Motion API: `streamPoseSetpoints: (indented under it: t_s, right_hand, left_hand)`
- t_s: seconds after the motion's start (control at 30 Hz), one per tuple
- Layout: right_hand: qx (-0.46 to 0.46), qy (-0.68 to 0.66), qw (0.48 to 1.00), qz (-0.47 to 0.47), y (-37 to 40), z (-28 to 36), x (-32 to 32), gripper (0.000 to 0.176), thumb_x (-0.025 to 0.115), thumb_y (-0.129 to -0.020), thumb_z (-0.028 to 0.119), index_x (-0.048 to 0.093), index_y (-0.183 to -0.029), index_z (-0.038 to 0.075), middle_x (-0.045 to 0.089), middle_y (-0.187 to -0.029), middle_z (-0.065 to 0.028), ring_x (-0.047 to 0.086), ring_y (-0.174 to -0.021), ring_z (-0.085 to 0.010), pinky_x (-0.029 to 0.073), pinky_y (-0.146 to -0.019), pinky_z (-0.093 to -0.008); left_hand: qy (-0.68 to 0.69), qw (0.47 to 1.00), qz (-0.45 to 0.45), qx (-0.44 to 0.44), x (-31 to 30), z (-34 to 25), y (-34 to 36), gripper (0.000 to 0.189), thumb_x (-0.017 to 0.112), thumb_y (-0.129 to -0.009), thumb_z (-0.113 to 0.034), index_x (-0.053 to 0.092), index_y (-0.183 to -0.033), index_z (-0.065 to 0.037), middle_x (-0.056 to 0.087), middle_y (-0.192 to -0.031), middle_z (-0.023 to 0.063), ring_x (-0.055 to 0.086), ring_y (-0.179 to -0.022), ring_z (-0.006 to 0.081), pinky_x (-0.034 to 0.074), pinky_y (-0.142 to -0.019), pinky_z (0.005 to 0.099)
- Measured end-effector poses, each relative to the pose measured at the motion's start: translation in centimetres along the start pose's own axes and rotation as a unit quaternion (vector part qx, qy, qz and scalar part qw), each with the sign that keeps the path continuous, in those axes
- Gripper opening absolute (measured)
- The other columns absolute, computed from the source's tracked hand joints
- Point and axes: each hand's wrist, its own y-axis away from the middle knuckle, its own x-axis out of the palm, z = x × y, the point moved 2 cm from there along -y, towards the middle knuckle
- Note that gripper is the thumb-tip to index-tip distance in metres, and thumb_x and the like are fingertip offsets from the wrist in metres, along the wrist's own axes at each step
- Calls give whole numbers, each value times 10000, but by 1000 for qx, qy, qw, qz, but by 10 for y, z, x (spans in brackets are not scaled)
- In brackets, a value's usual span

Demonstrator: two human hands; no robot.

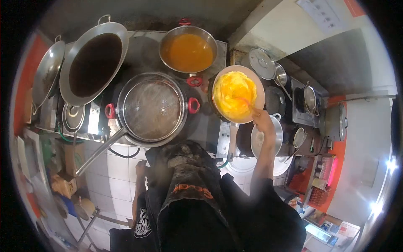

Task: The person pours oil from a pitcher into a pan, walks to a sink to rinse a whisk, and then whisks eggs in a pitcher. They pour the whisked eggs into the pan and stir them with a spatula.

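Note:
My right hand (262,122) is closed around the handle of a reddish spatula (244,101), whose tip rests in the frying pan. Soft yellow-orange egg (235,90) spreads over the pan's inside, paler and more set at the upper edge. The frying pan (261,84) has a light inner wall, and its handle (233,140) points toward me with no hand on it. My left hand (141,168) hangs low beside the dark apron (189,168), away from the stove. Its fingers are too hidden to read, and nothing shows in it.
A pot of orange liquid (187,52) stands behind. A long-handled strainer (152,110) covers a red-handled pot (179,133). At left is a wok of dark liquid (95,65). A pale pot (275,136) sits under my right forearm, with lids and pans farther right.

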Motion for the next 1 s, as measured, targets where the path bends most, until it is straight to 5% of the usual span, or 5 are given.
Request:
streamPoseSetpoints:
  t_s: [0.17, 0.27, 0.47, 0.77, 1.0]
  right_hand:
    - [-291, 24, 938, -185, -23, -4, 33, 477, 553, -855, 110, 545, -1328, 166, 672, -1002, -209, 666, -852, -347, 512, -754, -399]
    - [3, -65, 998, 27, 14, 10, 0, 443, 536, -907, 145, 529, -1350, 170, 660, -805, -165, 625, -560, -247, 497, -528, -346]
    - [72, -267, 957, -91, 48, -2, -49, 379, 549, -944, 275, 575, -1241, 41, 521, -639, -25, 450, -446, -71, 323, -374, -212]
    - [-26, -357, 933, 35, -66, -12, -36, 404, 590, -923, 297, 578, -1246, 55, 492, -618, 7, 382, -408, -39, 259, -352, -201]
    - [-99, -96, 982, 130, -45, 40, -32, 446, 617, -899, 260, 559, -1289, 51, 477, -610, 18, 364, -411, -58, 269, -373, -233]
  left_hand:
    - [-83, 991, 28, 97, 5, -17, 1, 278, 638, -758, -159, 667, -1012, -49, 674, -951, 164, 633, -902, 327, 503, -779, 412]
    - [-17, 997, -3, 73, 15, 9, -1, 237, 633, -731, -149, 665, -945, -54, 677, -907, 154, 623, -895, 360, 500, -752, 442]
    - [34, 999, -19, 22, 24, 7, 9, 270, 565, -820, -274, 658, -803, -21, 651, -752, 180, 617, -737, 392, 481, -650, 467]
    - [3, 1000, -2, -14, 17, -22, 22, 303, 551, -836, -298, 661, -800, -18, 652, -738, 180, 625, -730, 383, 479, -638, 461]
    - [-5, 999, 6, -41, 14, -31, 28, 308, 546, -841, -300, 663, -803, -18, 654, -739, 179, 630, -733, 377, 479, -635, 457]
